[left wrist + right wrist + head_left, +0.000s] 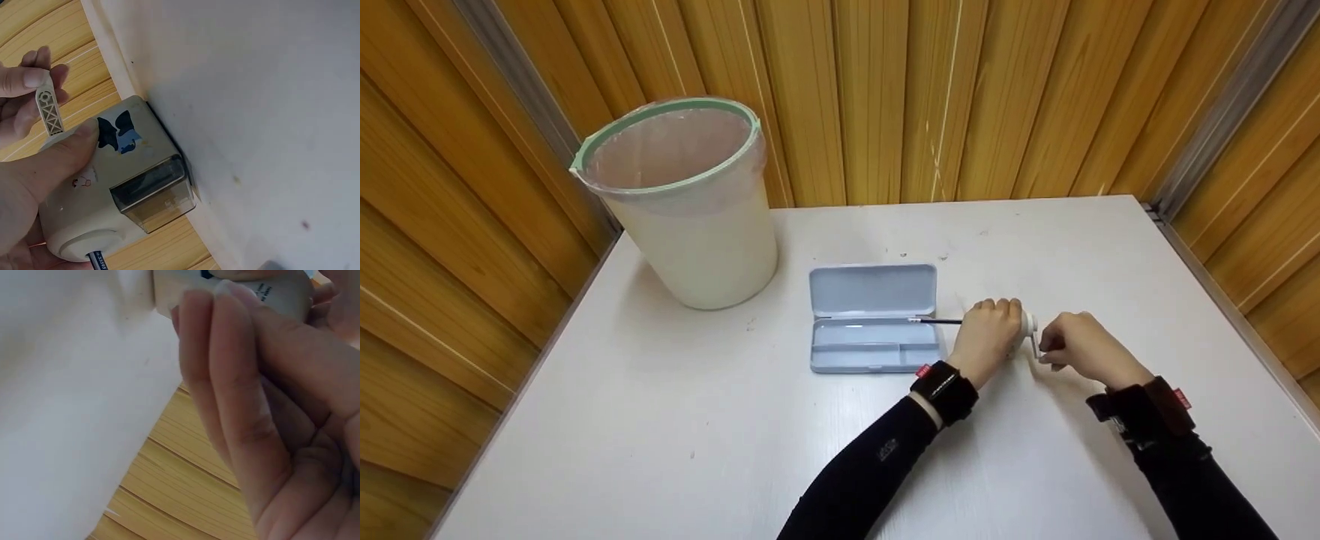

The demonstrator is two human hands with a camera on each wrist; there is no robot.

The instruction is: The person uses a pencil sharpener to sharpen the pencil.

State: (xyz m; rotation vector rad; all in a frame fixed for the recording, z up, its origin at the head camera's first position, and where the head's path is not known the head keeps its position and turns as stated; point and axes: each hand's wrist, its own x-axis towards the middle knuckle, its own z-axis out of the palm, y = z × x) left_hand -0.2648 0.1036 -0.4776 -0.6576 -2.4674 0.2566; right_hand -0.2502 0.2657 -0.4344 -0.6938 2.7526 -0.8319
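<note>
Only left wrist shows sharpener (121, 191) sticker, crank (49, 109)

Head view: left hand (988, 330) covers most of the pencil sharpener (1027, 325) and the inserted end of the pencil (939, 320); right wrist view: curled fingers (236, 399) fill the frame, blurred, crank hidden behind them, sharpener cut by the top edge.

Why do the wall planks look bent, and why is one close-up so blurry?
Head view: a wide lens bows the wooden wall at the edges, with soft even light. Right wrist view: the right hand sits too near, out of focus. Left wrist view: the pencil sharpener is sharp.
</note>
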